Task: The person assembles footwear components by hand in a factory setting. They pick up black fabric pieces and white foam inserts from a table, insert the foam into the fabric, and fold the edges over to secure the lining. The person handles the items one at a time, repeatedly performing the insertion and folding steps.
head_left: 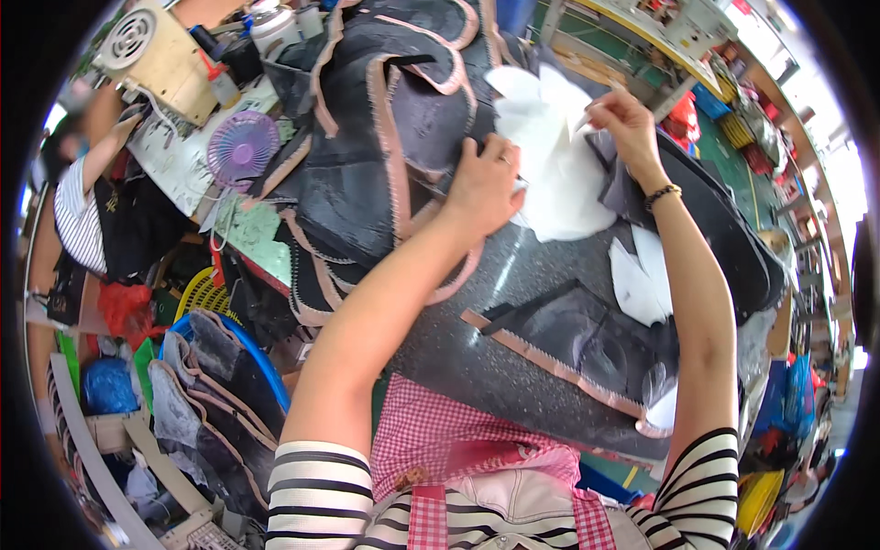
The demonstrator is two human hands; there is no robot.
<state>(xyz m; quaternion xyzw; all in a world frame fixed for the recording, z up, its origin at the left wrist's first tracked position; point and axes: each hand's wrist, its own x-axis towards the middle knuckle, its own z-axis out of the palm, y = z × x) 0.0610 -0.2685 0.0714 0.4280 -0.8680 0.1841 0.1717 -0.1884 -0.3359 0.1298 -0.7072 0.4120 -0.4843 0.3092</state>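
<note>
Between the hands (486, 183), white sheets (555, 174), black pieces (344, 179) heaped left, purple fan (243, 148)

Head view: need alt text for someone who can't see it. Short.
A person's right hand seems to pinch thin white pieces on a dark speckled table, the left hand at their left side. Dark panels with pinkish toothed edging pile up to the left; a similar panel lies nearer the person. A purple fan stands farther left.
</note>
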